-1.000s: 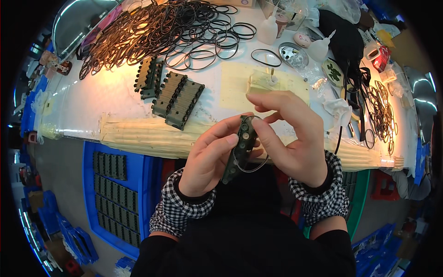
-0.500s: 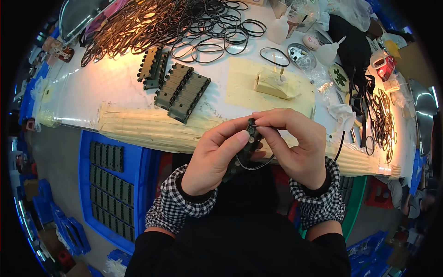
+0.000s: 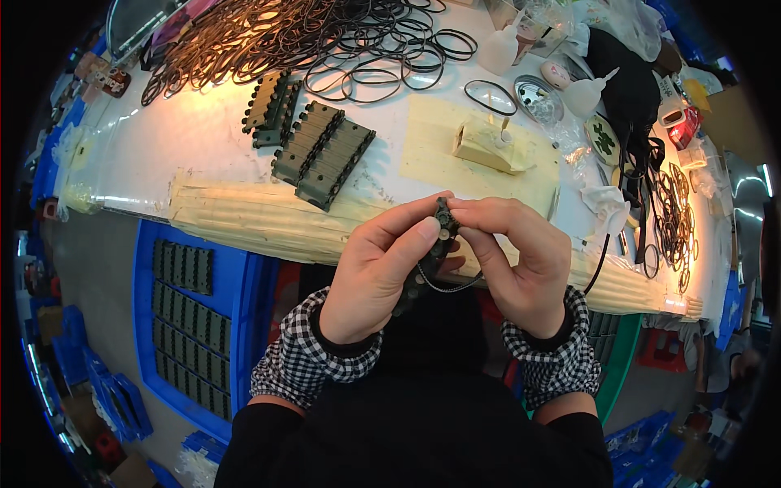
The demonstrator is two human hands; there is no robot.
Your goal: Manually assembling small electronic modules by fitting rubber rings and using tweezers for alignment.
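One green strip: your left hand pinches it, your right hand its top. A belt loops below.

A tan block obstructs beyond the right grip; space lies leftward.

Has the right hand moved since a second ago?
Yes: against the yellowish block, the right hand has moved down in view; its index fingertip, then at the block's edge, now sits clearly below it.

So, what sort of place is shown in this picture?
Probably an assembly workshop: a worktable bears a heap of dark loops, and a blue tray below holds rows of similar dark green parts.
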